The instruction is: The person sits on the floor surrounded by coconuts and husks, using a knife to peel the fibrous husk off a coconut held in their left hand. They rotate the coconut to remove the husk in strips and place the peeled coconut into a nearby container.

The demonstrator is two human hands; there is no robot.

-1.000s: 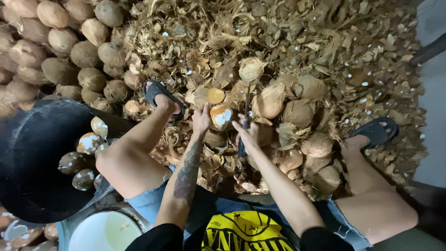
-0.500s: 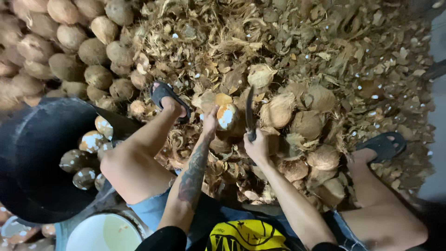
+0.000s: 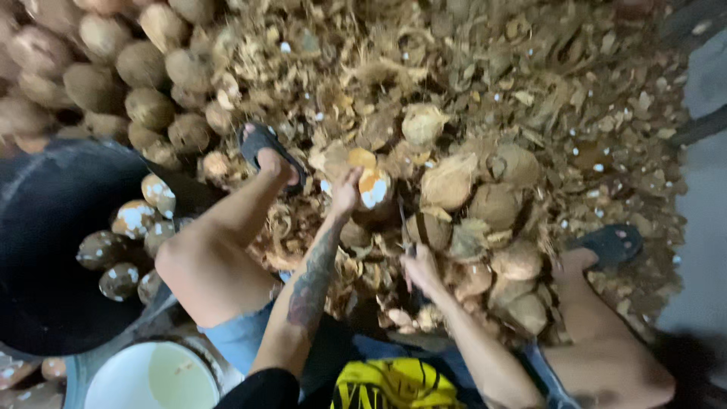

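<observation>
While the frame is motion-blurred, the partly peeled coconut (image 3: 372,187) can be made out: brown skin with a white patch of bared flesh, held over the heap of husk scraps (image 3: 485,68) between the person's legs. Left hand (image 3: 347,191) grips its left side, fingers wrapped round it and closed. Right hand (image 3: 419,265) sits lower and nearer the body, fist closed on the handle of a knife (image 3: 403,227); the blade is thin, dark and smeared, and it seems to point up toward the coconut, though I cannot tell the edge orientation.

Surroundings: several brown husked coconuts (image 3: 485,204) lie just right of the held one. Left foot in a dark sandal (image 3: 265,148) rests just beside the left hand; right sandal (image 3: 606,244) is well apart, at the right. Large black tub (image 3: 45,227) at left holds peeled, speckled coconuts (image 3: 125,220). White bucket (image 3: 148,375) sits near the bottom left. Stack of unpeeled coconuts (image 3: 113,60) at top left.

Risks, as judged:
- Blade points toward the gripping hand; a glance off the hard rounded shell could carry it into the left fingers or wrist.
- Wet white flesh makes the grip slick; the coconut could twist or drop into the scraps.
- Bare left shin and foot lie near the stroke line; an overrun cut could reach them.
- Loose husk underfoot gives poor footing for bracing.
</observation>
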